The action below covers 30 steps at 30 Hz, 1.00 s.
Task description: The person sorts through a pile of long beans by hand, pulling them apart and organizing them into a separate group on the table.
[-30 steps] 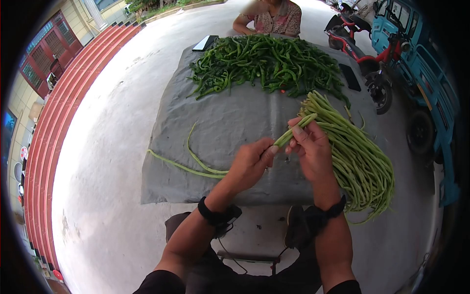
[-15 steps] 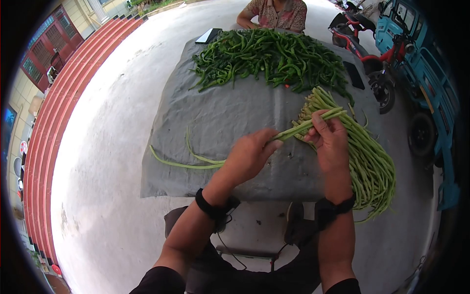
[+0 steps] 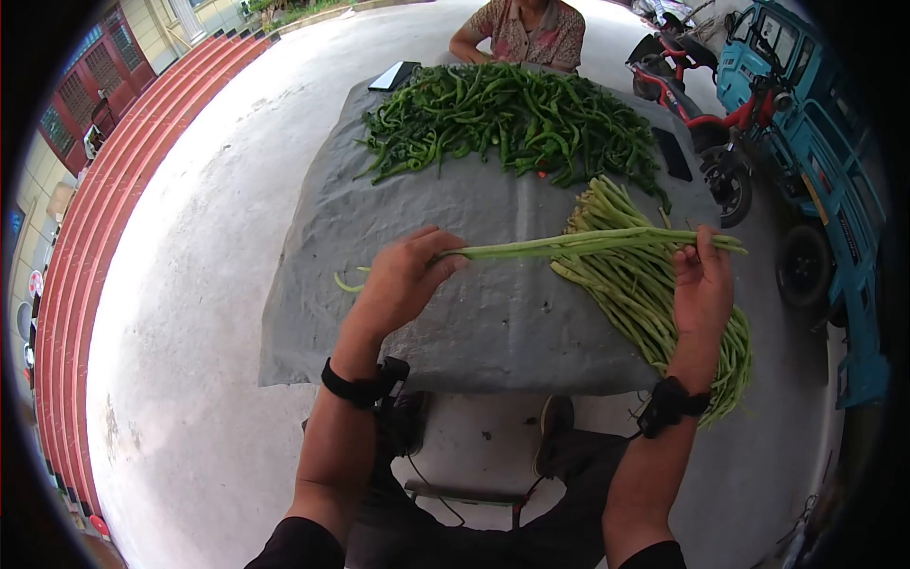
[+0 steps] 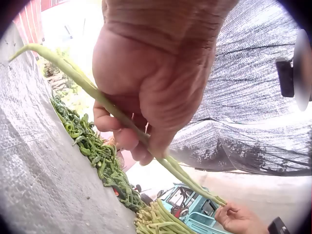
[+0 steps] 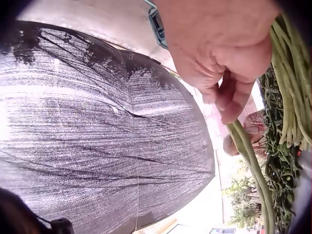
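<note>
Several long green beans (image 3: pixel 559 247) are stretched sideways between my two hands above the grey cloth. My left hand (image 3: pixel 403 275) grips them on the left, thumb and fingers closed round them in the left wrist view, with the curved tail ends (image 4: pixel 36 48) sticking out past the palm. On the right, my right hand (image 3: pixel 703 289) pinches the other end between thumb and fingers; short tips poke out beyond it. Below that hand lies a thick heap of long beans (image 3: pixel 621 303), partly covered by my right forearm.
A big pile of green chili peppers (image 3: pixel 512 119) spreads over the far part of the grey cloth (image 3: pixel 408 190). Phones (image 3: pixel 671 154) lie on both sides of it. Another person (image 3: pixel 521 33) sits at the far edge. A red scooter (image 3: pixel 701 114) and a blue vehicle (image 3: pixel 806 142) stand right.
My hands have moved apart, left hand leftward and right hand rightward, drawing the bunched beans out to full length. Their tails have slid back toward my left hand.
</note>
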Tool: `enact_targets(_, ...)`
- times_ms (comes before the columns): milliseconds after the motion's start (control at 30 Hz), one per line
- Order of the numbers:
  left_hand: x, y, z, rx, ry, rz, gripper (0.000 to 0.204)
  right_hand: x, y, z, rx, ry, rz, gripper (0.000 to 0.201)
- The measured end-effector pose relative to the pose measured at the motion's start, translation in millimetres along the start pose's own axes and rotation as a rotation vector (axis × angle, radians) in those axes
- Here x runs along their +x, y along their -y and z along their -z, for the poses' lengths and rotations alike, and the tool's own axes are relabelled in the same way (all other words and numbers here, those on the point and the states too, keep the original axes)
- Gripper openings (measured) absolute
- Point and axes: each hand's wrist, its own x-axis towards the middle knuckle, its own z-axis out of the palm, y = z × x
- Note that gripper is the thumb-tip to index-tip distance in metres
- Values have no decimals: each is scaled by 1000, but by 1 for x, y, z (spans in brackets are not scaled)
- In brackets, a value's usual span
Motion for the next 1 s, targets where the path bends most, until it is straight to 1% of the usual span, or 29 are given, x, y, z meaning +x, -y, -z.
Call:
enact_targets(100,0,-4,9,19,-30,40,19,6,5,15,30,-19,26,20)
enact_targets(267,-2,5,17,34,-45,75,18,10,11,28,58,-26,35,18)
enact_targets(400,-3,10,20,58,-70,69,16,6,13,20,36,-25,41,18)
enact_targets(500,-5,11,24,92,-41,122,17,6,12,18,17,-26,39,18)
enact_targets(700,-7,22,25,103,-87,110,16,5,12,17,-6,-28,42,18)
enact_targets(867,-9,20,28,189,-100,122,16,6,10,17,-9,-15,46,19)
enact_targets(1000,-10,21,27,288,-120,154,16,-1,8,2,-15,28,47,18)
